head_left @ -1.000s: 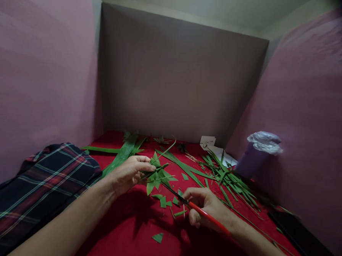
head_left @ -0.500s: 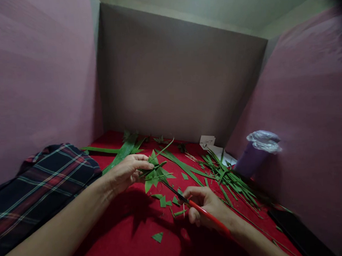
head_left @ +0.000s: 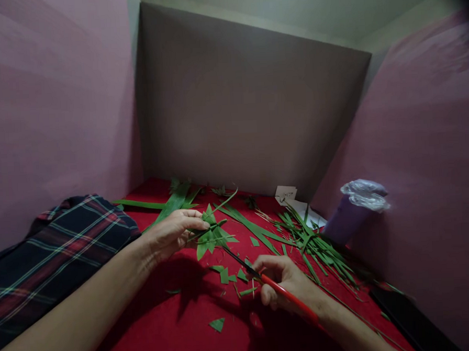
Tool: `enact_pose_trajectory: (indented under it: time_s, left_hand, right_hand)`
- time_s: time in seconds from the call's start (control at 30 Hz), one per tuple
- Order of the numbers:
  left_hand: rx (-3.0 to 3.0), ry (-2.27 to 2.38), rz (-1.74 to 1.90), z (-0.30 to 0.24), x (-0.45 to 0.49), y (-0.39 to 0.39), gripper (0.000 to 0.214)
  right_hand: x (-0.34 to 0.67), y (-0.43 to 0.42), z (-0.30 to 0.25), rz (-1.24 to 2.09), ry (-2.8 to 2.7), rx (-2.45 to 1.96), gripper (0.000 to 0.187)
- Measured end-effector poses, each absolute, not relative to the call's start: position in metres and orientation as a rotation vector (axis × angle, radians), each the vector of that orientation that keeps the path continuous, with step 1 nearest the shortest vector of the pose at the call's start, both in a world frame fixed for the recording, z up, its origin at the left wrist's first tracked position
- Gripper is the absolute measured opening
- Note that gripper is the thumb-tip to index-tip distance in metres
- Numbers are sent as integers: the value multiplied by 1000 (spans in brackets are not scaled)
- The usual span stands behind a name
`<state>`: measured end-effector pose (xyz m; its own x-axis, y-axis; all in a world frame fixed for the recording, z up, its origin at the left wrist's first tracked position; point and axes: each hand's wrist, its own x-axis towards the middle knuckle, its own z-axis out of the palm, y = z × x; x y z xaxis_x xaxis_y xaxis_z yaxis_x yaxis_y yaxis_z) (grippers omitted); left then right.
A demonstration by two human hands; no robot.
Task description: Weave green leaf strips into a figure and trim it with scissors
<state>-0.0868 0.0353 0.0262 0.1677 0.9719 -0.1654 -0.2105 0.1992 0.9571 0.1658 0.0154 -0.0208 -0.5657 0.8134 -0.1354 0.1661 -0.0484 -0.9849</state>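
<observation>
My left hand [head_left: 170, 234] pinches a small folded green leaf piece [head_left: 211, 236] with pointed tips, held just above the red cloth [head_left: 179, 325]. My right hand [head_left: 285, 285] grips red-handled scissors [head_left: 263, 281]; their dark blades reach up and left to the lower edge of the leaf piece. Small green triangular offcuts [head_left: 224, 275] lie on the cloth between and below both hands.
A pile of thin green leaf strips [head_left: 312, 244] lies to the right, with long leaves [head_left: 173, 202] at the back. A purple cup [head_left: 348, 214] covered in plastic stands at the right wall, white paper [head_left: 286, 195] behind it. Plaid fabric [head_left: 53, 253] lies at left. Pink walls enclose the space.
The left hand and the leaf piece have shifted slightly up. A thin sliver now lies on the cloth under my left wrist. The scissors stay at the leaf's lower edge.
</observation>
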Motion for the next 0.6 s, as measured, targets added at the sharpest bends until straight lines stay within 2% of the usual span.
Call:
enact_pose_trajectory:
  time_s: [0.17, 0.6]
  left_hand:
    - [988, 1027, 1052, 27, -87, 35, 14]
    - [1022, 1055, 1038, 35, -85, 32, 14]
  right_hand:
    - [167, 15, -21, 1640, -1732, -1045, 28]
    - [166, 12, -16, 1620, -1744, -1092, 31]
